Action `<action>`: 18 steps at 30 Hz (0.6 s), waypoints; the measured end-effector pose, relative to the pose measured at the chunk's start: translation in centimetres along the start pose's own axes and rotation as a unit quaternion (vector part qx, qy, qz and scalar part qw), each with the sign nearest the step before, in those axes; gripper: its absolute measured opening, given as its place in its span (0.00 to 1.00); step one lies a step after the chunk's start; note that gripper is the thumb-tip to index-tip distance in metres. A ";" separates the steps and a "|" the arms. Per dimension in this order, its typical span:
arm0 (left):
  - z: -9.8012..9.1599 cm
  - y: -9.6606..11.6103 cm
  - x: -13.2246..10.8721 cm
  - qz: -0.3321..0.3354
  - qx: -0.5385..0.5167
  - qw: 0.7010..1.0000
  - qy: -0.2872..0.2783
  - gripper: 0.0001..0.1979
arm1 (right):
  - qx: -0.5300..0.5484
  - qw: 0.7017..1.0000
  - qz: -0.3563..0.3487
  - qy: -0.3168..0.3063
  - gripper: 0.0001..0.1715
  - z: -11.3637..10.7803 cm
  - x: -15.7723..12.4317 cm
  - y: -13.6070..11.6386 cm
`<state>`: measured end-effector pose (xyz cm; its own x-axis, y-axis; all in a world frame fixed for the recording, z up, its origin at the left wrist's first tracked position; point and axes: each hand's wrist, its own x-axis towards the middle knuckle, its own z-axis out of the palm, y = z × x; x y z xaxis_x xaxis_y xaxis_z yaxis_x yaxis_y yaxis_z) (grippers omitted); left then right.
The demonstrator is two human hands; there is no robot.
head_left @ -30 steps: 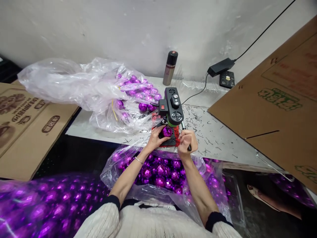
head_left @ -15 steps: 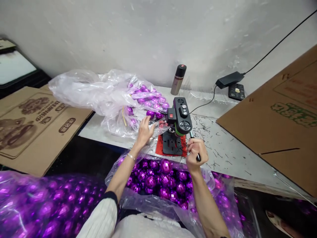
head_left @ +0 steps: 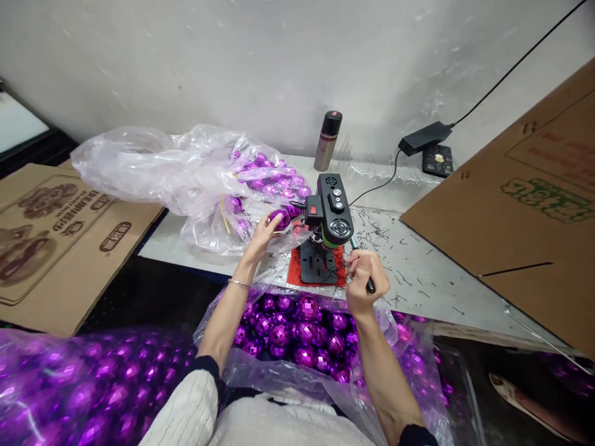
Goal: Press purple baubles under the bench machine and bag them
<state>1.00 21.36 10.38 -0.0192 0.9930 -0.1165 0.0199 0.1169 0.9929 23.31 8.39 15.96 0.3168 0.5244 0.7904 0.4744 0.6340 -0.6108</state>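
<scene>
My left hand (head_left: 263,236) grips a shiny purple bauble (head_left: 279,220) at the mouth of a clear plastic bag (head_left: 186,179). More purple baubles (head_left: 264,173) lie inside that bag. My right hand (head_left: 366,277) is wrapped round the black-tipped lever handle (head_left: 370,285) of a small black bench drill press (head_left: 335,210). The machine's slotted base (head_left: 318,265) sits on a red sheet (head_left: 294,270), with nothing on the base. Below the table edge, between my arms, an open plastic bag holds many faceted purple baubles (head_left: 307,331).
A spray can (head_left: 328,141) stands by the wall. Behind the machine lie a power adapter (head_left: 425,137) and its cable. Small dark wire-like bits (head_left: 409,263) litter the tabletop. Cardboard boxes (head_left: 520,204) flank the table, and another bag of baubles (head_left: 93,384) is at lower left.
My left hand has closed on a bauble by the bag's mouth; before, its fingers were apart and held nothing. My right hand stays on the lever. The whole view has shifted slightly.
</scene>
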 end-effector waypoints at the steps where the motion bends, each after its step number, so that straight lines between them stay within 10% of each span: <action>1: 0.1 -0.2 -1.3 -0.024 -0.060 0.997 -0.035 0.27 | -0.002 1.000 0.007 0.004 0.23 0.1 0.3 -0.2; 10: 4.1 -3.7 -7.5 -0.051 -0.150 0.982 -0.100 0.24 | -0.013 1.000 -0.002 -0.016 0.22 -0.1 1.3 -0.6; 18: 6.3 -6.3 -8.2 0.113 0.145 0.983 -0.027 0.32 | -0.034 0.999 -0.016 -0.024 0.22 -0.2 1.4 -0.7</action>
<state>7.32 12.59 4.97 0.0720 0.9925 0.0983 0.3019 -0.1156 0.9463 23.57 8.55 17.52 0.2606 0.5324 0.8054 0.5393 0.6116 -0.5789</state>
